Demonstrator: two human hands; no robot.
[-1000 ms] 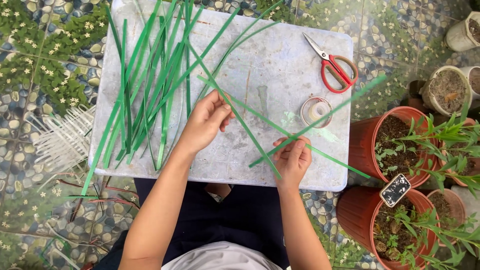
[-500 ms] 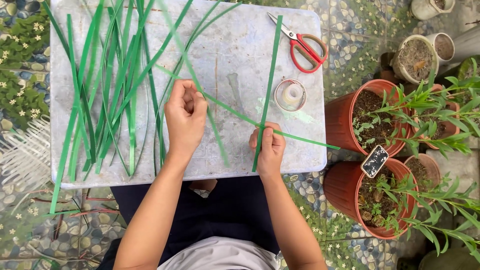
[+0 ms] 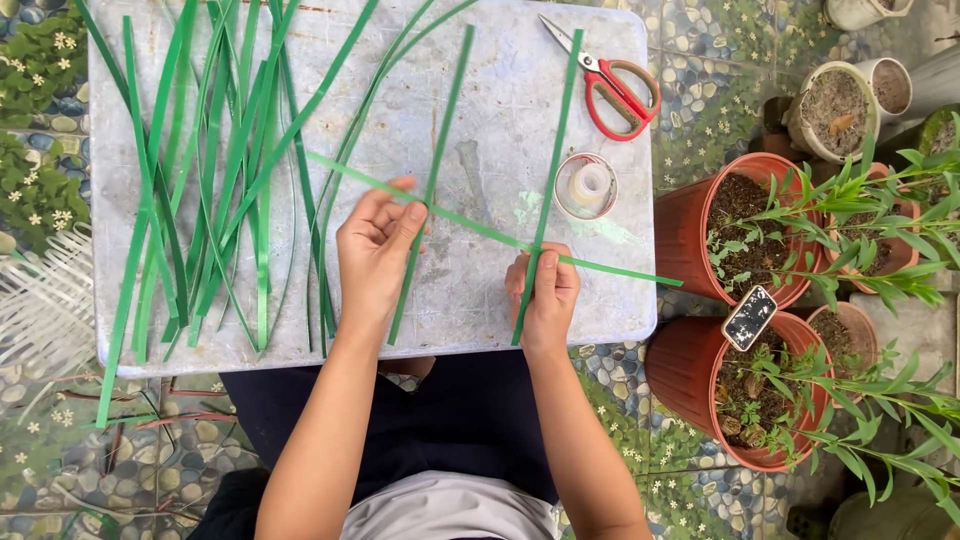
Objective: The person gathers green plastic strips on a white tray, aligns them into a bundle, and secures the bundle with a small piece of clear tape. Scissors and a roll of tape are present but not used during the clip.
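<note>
Strips of green leaf cover the grey tabletop (image 3: 500, 130) in the head view, the only view given. The left hand (image 3: 375, 250) sits near the middle of the tabletop, its fingers (image 3: 408, 222) closed in a pinch on an upright green strip (image 3: 437, 165) where it meets a long slanted strip (image 3: 480, 230). That slanted strip runs from about ten o'clock of the left hand down to four o'clock, passing over the tabletop's right edge. The right hand (image 3: 545, 290) lies at three o'clock of the left hand, near the front edge, its fingers (image 3: 548, 265) pinched on a second upright strip (image 3: 555, 150) at the point where the slanted strip crosses it. Both upright strips reach toward twelve o'clock, close to the far edge.

A loose heap of green strips (image 3: 200, 170) lies at nine o'clock of the left hand, some ends hanging over the front edge. A roll of clear tape (image 3: 586, 186) rests just at one o'clock of the right hand, beside the second upright strip. Red-handled scissors (image 3: 610, 80) lie at the far right corner. Off the tabletop, at three o'clock, stand terracotta pots (image 3: 700, 240) with green plants, on a pebble-patterned floor (image 3: 700, 110).
</note>
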